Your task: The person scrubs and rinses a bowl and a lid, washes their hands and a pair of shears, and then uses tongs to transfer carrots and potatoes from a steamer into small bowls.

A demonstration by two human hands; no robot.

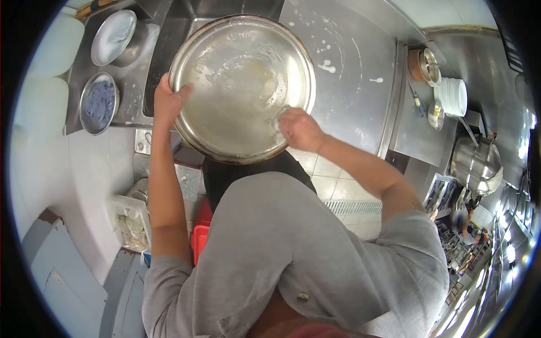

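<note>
A large, shallow round metal basin (236,84) is tilted toward me over the edge of the steel sink, its inside wet and streaked with suds. My left hand (168,101) grips its left rim, thumb on the inner side and fingers behind. Low on the right of the basin's inside, my right hand (301,129) is closed around a small silvery scouring pad (276,122), mostly hidden by the fingers, and presses it to the metal.
Left of the sink (205,12) stand a bowl with white suds (114,36) and a bowl of bluish-grey cloth or pieces (100,104). Suds spot the steel counter (349,84) at right. Farther right are stacked white plates (452,97) and a large pot (473,163). A white bin (128,222) sits low left.
</note>
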